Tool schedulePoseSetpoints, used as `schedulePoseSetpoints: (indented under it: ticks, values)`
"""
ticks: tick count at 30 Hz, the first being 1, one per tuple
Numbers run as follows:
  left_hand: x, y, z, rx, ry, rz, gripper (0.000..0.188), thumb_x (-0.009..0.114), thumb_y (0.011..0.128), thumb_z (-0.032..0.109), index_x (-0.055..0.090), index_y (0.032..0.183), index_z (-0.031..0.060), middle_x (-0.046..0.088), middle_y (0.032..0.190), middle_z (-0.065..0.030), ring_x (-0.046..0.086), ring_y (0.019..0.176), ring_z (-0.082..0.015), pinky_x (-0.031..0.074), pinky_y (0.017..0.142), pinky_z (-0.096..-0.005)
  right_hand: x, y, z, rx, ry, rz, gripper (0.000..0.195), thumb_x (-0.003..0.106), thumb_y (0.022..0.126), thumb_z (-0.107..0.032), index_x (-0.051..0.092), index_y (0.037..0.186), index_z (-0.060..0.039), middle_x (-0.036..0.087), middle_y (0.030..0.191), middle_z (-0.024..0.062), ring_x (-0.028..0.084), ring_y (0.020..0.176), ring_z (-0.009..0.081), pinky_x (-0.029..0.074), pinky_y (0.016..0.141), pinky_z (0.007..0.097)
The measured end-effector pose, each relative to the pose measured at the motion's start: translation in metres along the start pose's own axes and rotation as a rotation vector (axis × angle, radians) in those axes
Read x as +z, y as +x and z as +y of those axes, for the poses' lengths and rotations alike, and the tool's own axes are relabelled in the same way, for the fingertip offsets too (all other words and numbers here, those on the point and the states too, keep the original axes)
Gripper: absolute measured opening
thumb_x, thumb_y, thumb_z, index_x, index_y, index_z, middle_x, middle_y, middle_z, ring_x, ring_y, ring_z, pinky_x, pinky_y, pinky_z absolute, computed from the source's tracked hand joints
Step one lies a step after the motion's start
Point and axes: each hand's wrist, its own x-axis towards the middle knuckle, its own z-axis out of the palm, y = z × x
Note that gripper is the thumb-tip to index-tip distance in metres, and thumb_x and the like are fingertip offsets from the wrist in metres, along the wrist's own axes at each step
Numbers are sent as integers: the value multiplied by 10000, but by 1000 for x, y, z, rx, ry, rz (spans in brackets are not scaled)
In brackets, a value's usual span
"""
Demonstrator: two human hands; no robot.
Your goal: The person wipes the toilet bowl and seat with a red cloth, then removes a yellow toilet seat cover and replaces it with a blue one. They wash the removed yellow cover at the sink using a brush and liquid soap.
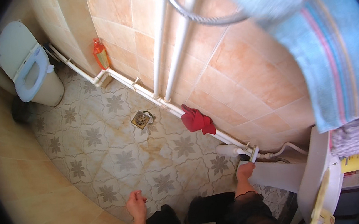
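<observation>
My right hand [246,170] reaches down beside the washbasin pedestal [276,174]. Its fingers are closed around a narrow, pale, flat object [254,154] that sticks up past them; what it is cannot be made out. A white plastic bottle or container [227,150] lies close by at the wall's foot. Over the tiled floor [125,158], my left hand [136,205] hangs with loosely bent fingers and nothing visible in it. A red cloth [197,120] drapes over the white pipes [174,110] along the wall. Farther off, a square metal floor drain [141,119] is set among the tiles.
A toilet [43,85] with raised lid stands at the far left, a dark bin [23,110] beside it. An orange-red bottle [100,54] stands in the wall corner. A metal shower hose [199,18] and blue striped towel [325,64] hang above the washbasin [317,163].
</observation>
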Motion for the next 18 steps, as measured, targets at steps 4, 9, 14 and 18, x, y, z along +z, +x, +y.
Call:
schedulePoseSetpoints:
  ticks: [4, 9, 14, 18]
  values:
    - [-8, -36, 83, 156, -77, -143, 208, 542, 970, 180, 635, 1100, 48, 695, 800, -109, 662, 694, -192, 524, 661, -325, -32, -89, -30, 51, 253, -24, 284, 556, 875, -162, 523, 1065, 47, 646, 907, 233, 669, 831, 401, 547, 722, 466]
    - [-7, -71, 141, 250, 13, -212, 363, 511, 986, 237, 530, 1258, -3, 624, 1150, -196, 602, 1041, -228, 487, 883, -367, -184, -216, -108, -279, 398, -650, 263, 581, 860, -243, 645, 874, 12, 662, 870, 227, 649, 824, 376, 495, 739, 463]
    - [-50, -129, 205, -95, -355, -188, 350, 509, 968, 199, 495, 1244, -17, 577, 1157, -162, 572, 997, -201, 495, 808, -337, -358, -252, -130, -600, 472, -871, 274, 587, 844, -218, 558, 1049, -39, 647, 941, 211, 611, 922, 412, 479, 772, 470]
    - [-49, -176, 230, -74, -361, -438, 268, 512, 961, 180, 519, 1168, 9, 610, 1019, -114, 602, 780, -177, 506, 663, -292, -469, -208, -82, -637, 680, -1012, 290, 607, 841, -166, 517, 1089, -46, 625, 929, 195, 629, 889, 346, 487, 791, 423]
